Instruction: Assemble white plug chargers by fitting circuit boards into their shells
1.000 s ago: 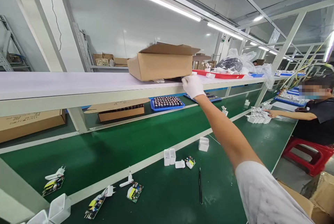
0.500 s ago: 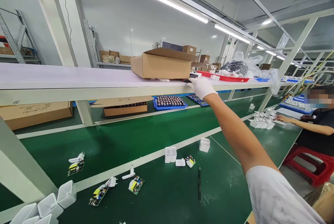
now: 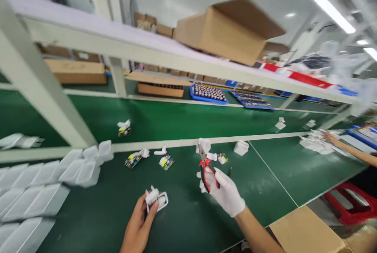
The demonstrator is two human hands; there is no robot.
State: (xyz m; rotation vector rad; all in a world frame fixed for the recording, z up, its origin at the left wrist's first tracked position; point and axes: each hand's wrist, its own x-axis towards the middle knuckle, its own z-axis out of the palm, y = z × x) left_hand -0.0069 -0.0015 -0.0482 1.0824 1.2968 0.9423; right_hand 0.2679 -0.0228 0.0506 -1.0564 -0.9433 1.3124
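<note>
My right hand [image 3: 226, 194], in a white glove, is closed around red-and-black long-nose pliers [image 3: 203, 164] whose jaws point up and away. My bare left hand [image 3: 140, 217] grips a white plastic charger housing [image 3: 160, 202] with a white plug piece [image 3: 152, 196] at its opening. Beyond the hands on the green bench lie a circuit board with a yellow part [image 3: 166, 162], another board with a plug [image 3: 134, 158], and a small board [image 3: 222, 158] beside white housings [image 3: 204, 145]. The tweezers are mostly hidden behind my right hand.
Rows of white housings [image 3: 44, 200] fill the left of the bench. A shelf edge [image 3: 147, 54] crosses above, bearing an open cardboard box [image 3: 232, 35]. Blue trays [image 3: 209, 92] of parts stand beneath it. A co-worker's hand [image 3: 332, 139] touches white pieces at right.
My right hand has come down from the shelf by the box and now holds the pliers over the bench. My left hand has come into view with the housing. The view has tilted downward.
</note>
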